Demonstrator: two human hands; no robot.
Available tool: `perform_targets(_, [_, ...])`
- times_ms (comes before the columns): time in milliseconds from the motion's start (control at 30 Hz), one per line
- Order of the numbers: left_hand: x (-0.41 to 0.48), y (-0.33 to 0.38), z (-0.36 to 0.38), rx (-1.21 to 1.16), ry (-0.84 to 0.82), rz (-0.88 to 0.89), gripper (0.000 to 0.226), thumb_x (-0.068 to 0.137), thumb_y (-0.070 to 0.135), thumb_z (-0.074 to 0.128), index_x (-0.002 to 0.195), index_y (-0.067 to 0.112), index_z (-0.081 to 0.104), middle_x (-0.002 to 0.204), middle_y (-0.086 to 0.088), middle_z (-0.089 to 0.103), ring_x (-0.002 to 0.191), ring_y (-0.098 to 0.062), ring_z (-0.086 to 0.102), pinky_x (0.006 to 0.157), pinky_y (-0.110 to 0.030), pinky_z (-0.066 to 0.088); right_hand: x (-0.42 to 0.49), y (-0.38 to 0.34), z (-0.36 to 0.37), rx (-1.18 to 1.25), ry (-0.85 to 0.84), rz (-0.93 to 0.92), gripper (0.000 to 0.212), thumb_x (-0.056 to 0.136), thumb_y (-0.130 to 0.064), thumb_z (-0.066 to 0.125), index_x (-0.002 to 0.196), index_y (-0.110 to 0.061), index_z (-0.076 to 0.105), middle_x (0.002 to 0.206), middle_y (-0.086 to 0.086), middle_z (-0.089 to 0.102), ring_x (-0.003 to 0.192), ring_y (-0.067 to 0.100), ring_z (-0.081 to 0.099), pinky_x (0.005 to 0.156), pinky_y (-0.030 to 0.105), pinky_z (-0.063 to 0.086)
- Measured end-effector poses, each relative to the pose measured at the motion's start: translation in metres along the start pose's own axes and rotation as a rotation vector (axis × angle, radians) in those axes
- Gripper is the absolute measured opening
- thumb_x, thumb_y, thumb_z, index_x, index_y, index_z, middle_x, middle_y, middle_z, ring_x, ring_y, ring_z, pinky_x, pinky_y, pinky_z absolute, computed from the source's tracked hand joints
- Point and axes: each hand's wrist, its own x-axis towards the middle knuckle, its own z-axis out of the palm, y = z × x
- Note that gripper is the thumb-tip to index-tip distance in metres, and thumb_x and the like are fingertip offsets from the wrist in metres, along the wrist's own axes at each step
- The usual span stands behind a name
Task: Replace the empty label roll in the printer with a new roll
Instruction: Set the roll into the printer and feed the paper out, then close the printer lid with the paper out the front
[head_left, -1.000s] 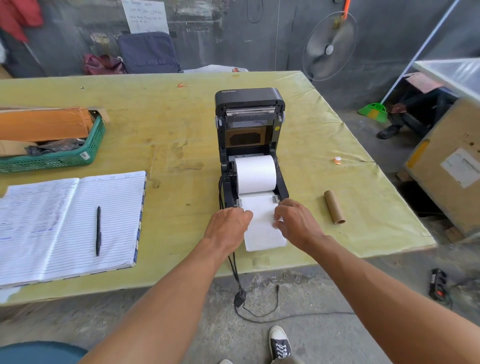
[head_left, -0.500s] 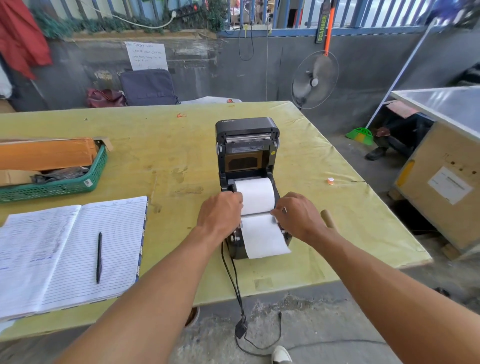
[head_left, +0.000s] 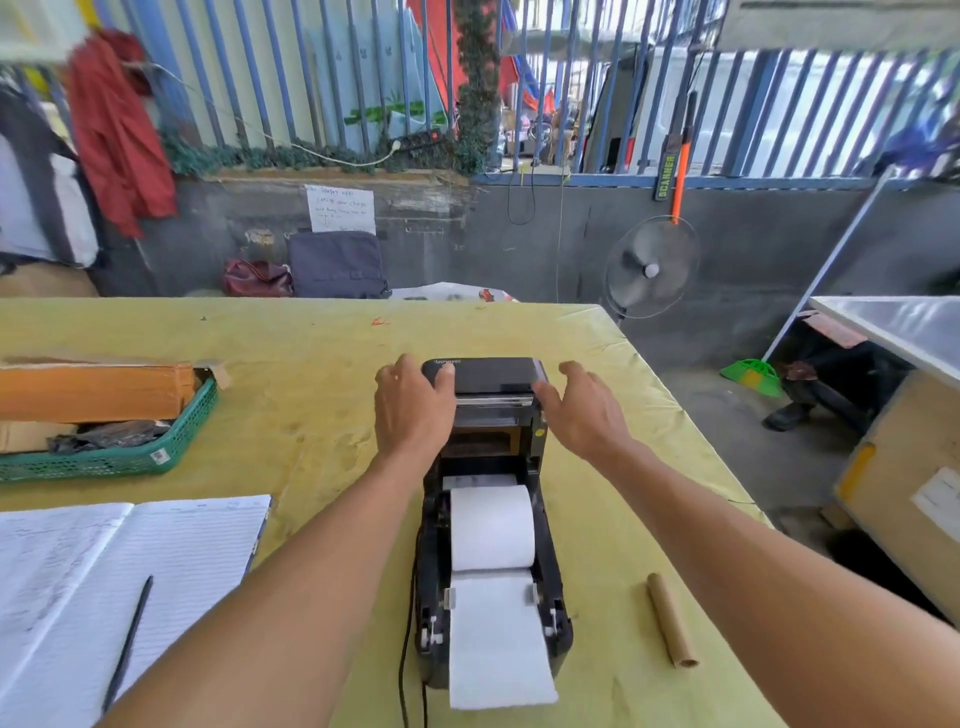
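Observation:
The black label printer (head_left: 430, 525) stands open on the yellow table, its lid (head_left: 493, 375) raised at the back. A full white label roll (head_left: 492, 525) sits in the bay, and its paper strip (head_left: 498, 644) runs between the guides and out over the front. My left hand (head_left: 410, 410) grips the lid's left top corner, thumb on top. My right hand (head_left: 582, 410) is at the lid's right corner with fingers spread, the thumb touching the edge. The empty brown cardboard core (head_left: 671, 621) lies on the table to the printer's right.
An open lined notebook (head_left: 156, 561) with a pen (head_left: 127, 644) lies at the left front. A green basket (head_left: 156, 457) holding a cardboard box (head_left: 93, 389) stands at the left. The printer's cable (head_left: 402, 675) drops off the front edge. The table (head_left: 311, 389) ends just right of the core.
Both hands have left the paper strip at the printer's front and moved back and up to the raised lid. The view has tilted upward. The paper stays fed through the guides.

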Motion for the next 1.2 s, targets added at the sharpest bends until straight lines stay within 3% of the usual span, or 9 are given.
perform_targets(133, [0.014, 0.004, 0.023, -0.006, -0.083, -0.192, 0.054, 0.099, 0.053, 0.035, 0.124, 0.008, 0.053, 0.120, -0.013, 0.061, 0.092, -0.027, 0.057, 0.068, -0.035, 0.043, 0.024, 0.006, 0.007, 0.055, -0.158, 0.061, 0.064, 0.103, -0.051, 0.034, 0.147, -0.003, 0.032, 0.142, 0.021, 0.050, 0.127, 0.037, 0.049, 0.098, 0.044, 0.041])
perform_targets(267, [0.007, 0.000, 0.029, -0.109, -0.070, -0.250, 0.059, 0.099, 0.052, 0.039, 0.147, 0.018, 0.040, 0.143, -0.007, 0.053, 0.125, -0.032, 0.052, 0.092, -0.039, 0.044, 0.036, 0.016, 0.019, 0.138, -0.270, 0.097, 0.071, 0.100, -0.061, 0.023, 0.132, -0.002, 0.047, 0.124, 0.020, 0.060, 0.113, 0.037, 0.056, 0.086, 0.041, 0.043])
perform_targets(333, [0.007, 0.001, 0.026, -0.132, -0.059, -0.289, 0.057, 0.098, 0.052, 0.042, 0.146, 0.021, 0.043, 0.144, -0.005, 0.052, 0.126, -0.031, 0.052, 0.095, -0.040, 0.044, 0.038, 0.018, 0.021, 0.196, -0.291, 0.136, 0.071, 0.099, -0.063, 0.025, 0.119, -0.002, 0.056, 0.106, 0.014, 0.063, 0.101, 0.034, 0.059, 0.081, 0.039, 0.046])
perform_targets(400, [0.007, 0.002, 0.024, -0.157, -0.055, -0.289, 0.042, 0.096, 0.046, 0.046, 0.124, 0.019, 0.061, 0.123, -0.007, 0.066, 0.101, -0.028, 0.061, 0.078, -0.036, 0.047, 0.038, 0.018, 0.020, 0.319, -0.287, 0.192, 0.063, 0.097, -0.060, 0.035, 0.105, -0.004, 0.061, 0.089, 0.010, 0.061, 0.088, 0.030, 0.060, 0.087, 0.046, 0.052])
perform_targets(467, [0.005, 0.003, 0.021, -0.210, -0.036, -0.307, 0.031, 0.094, 0.041, 0.050, 0.084, 0.013, 0.059, 0.077, -0.005, 0.061, 0.066, -0.023, 0.051, 0.054, -0.031, 0.035, 0.035, 0.017, 0.018, 0.414, -0.276, 0.241, 0.055, 0.095, -0.055, 0.045, 0.093, -0.002, 0.062, 0.076, 0.007, 0.055, 0.077, 0.028, 0.056, 0.091, 0.052, 0.053])
perform_targets(667, [-0.016, -0.005, 0.006, -0.255, -0.051, -0.380, 0.044, 0.088, 0.043, 0.061, 0.056, 0.016, 0.045, 0.056, 0.001, 0.045, 0.053, -0.019, 0.041, 0.048, -0.029, 0.027, 0.009, 0.014, 0.011, 0.454, -0.212, 0.288, 0.042, 0.093, -0.044, 0.054, 0.081, -0.004, 0.058, 0.072, 0.007, 0.051, 0.074, 0.026, 0.052, 0.093, 0.054, 0.053])
perform_targets(833, [-0.043, -0.020, -0.009, -0.236, -0.111, -0.348, 0.042, 0.085, 0.044, 0.063, 0.065, 0.009, 0.051, 0.058, -0.002, 0.048, 0.058, -0.023, 0.043, 0.050, -0.028, 0.029, -0.027, 0.019, 0.012, 0.453, -0.180, 0.301, 0.050, 0.094, -0.042, 0.054, 0.112, 0.004, 0.063, 0.076, 0.007, 0.052, 0.073, 0.026, 0.052, 0.090, 0.048, 0.054])
perform_targets(1000, [-0.085, -0.038, -0.019, -0.208, -0.152, -0.294, 0.033, 0.085, 0.042, 0.064, 0.076, 0.010, 0.066, 0.064, -0.001, 0.059, 0.064, -0.023, 0.053, 0.053, -0.028, 0.036, -0.079, 0.025, 0.015, 0.414, -0.102, 0.269, 0.032, 0.094, -0.032, 0.055, 0.112, -0.010, 0.068, 0.064, -0.001, 0.053, 0.058, 0.015, 0.048, 0.054, 0.028, 0.039])
perform_targets(1200, [-0.127, -0.063, -0.024, -0.149, -0.207, -0.261, 0.024, 0.086, 0.037, 0.067, 0.079, 0.014, 0.069, 0.066, 0.003, 0.061, 0.062, -0.014, 0.055, 0.048, -0.024, 0.034, -0.126, 0.042, 0.018, 0.435, -0.121, 0.303, 0.035, 0.088, -0.026, 0.062, 0.122, -0.018, 0.069, 0.084, -0.001, 0.071, 0.064, 0.010, 0.058, 0.054, 0.025, 0.043])
